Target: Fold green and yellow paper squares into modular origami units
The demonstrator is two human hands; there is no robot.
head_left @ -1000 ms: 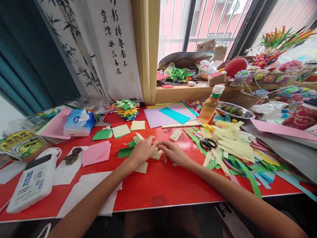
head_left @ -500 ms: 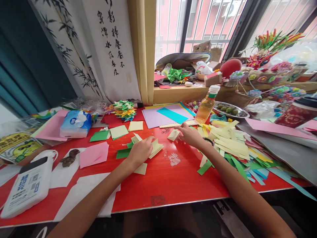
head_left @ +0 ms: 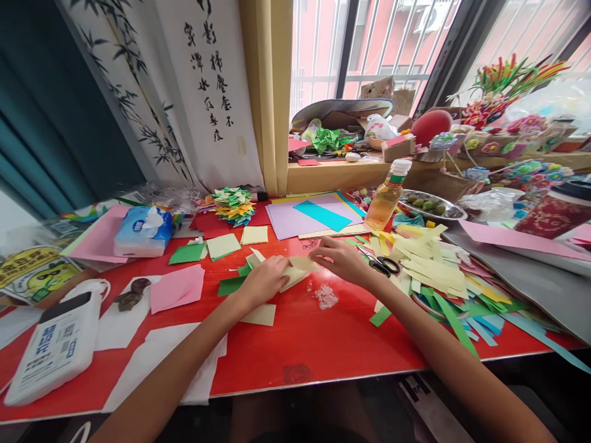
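My left hand (head_left: 266,278) is closed, its fingertips on folded pale yellow paper (head_left: 298,278) over the red table. My right hand (head_left: 340,259) pinches a small pale yellow folded piece (head_left: 302,263), blurred, just above that paper and close to my left fingers. Green and pale yellow folded pieces (head_left: 232,285) stick out to the left of my left hand. A flat pale yellow square (head_left: 259,315) lies below my left wrist. Behind my right wrist are black-handled scissors (head_left: 386,266).
A heap of paper strips (head_left: 431,271) spreads at the right, with an upright bottle (head_left: 384,200) behind it. Purple sheets (head_left: 281,220) lie at the back. Pink squares (head_left: 176,288), a tissue pack (head_left: 142,232) and a white case (head_left: 50,347) are at the left.
My right hand has moved left with the small folded piece, up to my left hand. The scissors show more fully. My left hand has stayed nearly in place, its fingers more curled.
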